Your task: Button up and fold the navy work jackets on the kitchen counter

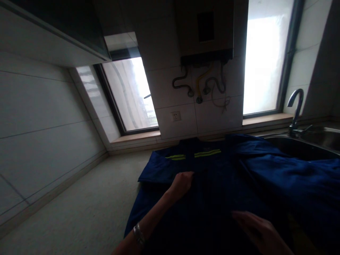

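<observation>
A dark blue jacket (207, 191) with yellow-green stripes across its chest lies spread out on the counter. Its collar points towards the wall, and one sleeve (289, 180) stretches right, by the sink. My left hand (182, 182), with a metal band on the wrist, is closed, its fingertips gripping the cloth at the jacket's front. Lower and to the right, my right hand (255, 226) is over the jacket with its fingers stretched out and nothing visible in them. Deep shadow hides the cloth beneath it, so I cannot tell whether it touches.
A sink (281, 145) with a curved tap (296, 106) stands at the right. Pale counter (106, 198) extends to the left wall. A water heater (204, 32) with pipes hangs between two windows, above a socket (175, 116). A cabinet (53, 39) juts out at upper left.
</observation>
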`<state>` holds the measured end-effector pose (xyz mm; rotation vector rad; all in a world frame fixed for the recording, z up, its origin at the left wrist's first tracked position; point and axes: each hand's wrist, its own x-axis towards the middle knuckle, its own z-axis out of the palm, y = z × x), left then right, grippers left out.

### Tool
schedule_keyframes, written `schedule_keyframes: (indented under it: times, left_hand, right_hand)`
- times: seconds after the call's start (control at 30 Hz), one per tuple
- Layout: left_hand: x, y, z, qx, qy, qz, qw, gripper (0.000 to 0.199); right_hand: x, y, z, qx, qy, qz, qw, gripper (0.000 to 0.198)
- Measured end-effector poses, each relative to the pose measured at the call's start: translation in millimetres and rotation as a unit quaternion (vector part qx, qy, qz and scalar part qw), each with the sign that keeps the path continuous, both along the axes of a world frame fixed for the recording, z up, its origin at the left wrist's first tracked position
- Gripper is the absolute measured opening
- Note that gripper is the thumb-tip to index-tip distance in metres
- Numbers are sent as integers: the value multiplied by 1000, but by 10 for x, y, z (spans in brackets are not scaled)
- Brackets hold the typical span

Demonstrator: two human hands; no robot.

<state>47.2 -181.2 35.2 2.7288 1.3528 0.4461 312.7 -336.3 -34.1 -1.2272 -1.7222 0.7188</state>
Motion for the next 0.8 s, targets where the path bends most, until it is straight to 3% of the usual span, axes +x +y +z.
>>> schedule_keyframes:
  times: [0.13,0.23,0.3,0.4,0.47,0.57,0.8]
  left_hand:
    - [-14,-306,432,-43,-198,12,979,27]
    - [-21,-538,687,-99,-260,23,960,22]
    - [-41,-643,796,-130,-284,23,950,19]
    - [-98,-696,884,-152,-309,21,939,17]
    - [-141,-677,907,-166,-323,17,932,17]
    - [-179,-637,915,-195,-335,8,922,19]
    - [-119,-740,922,-216,-333,32,917,23]
  right_hand:
    - [-3,428,463,117,-4,-30,993,42]
    - [-146,678,693,170,17,11,985,60]
    - [-264,778,783,169,34,38,984,60]
    - [-403,824,862,151,53,51,986,39]
    - [-456,808,891,137,61,16,989,28]
    - [-486,768,911,125,70,-36,989,28]
    - [-471,719,942,95,91,-59,990,23]
